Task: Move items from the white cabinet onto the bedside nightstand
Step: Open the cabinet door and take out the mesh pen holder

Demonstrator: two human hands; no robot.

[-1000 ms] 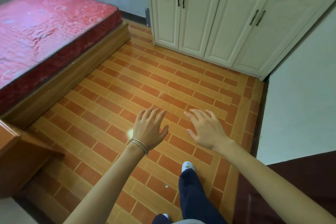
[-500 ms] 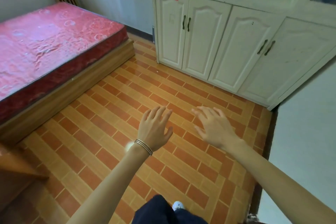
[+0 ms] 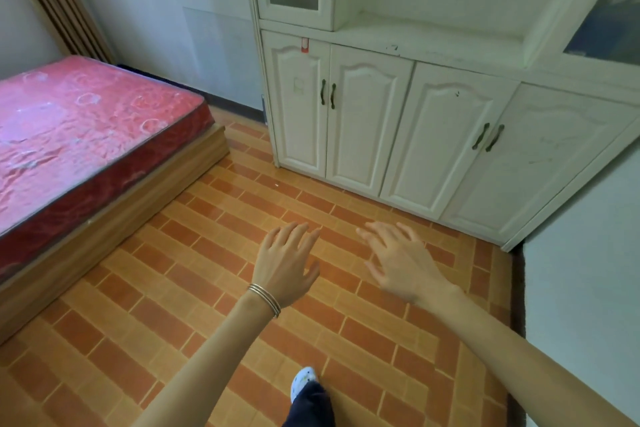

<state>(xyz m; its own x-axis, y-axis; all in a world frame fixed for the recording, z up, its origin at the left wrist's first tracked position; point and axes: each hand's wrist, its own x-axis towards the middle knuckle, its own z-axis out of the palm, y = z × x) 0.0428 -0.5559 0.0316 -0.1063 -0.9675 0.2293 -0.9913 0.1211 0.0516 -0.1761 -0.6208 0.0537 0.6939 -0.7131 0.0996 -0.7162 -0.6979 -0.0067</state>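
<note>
- The white cabinet [image 3: 398, 121] now fills more of the view than a second ago, doors closed.
- Left hand [image 3: 285, 263] and right hand [image 3: 401, 262] stay spread and empty above the floor [image 3: 173, 288].

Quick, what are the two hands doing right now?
Left hand: open, holding nothing.
Right hand: open, holding nothing.

I can read no words, numbers or brand names anywhere here. The only label is a small red-and-white sticker [image 3: 304, 45] at the top edge of the far-left lower door of the white cabinet [image 3: 367, 121], and its print is too small to read.
</note>
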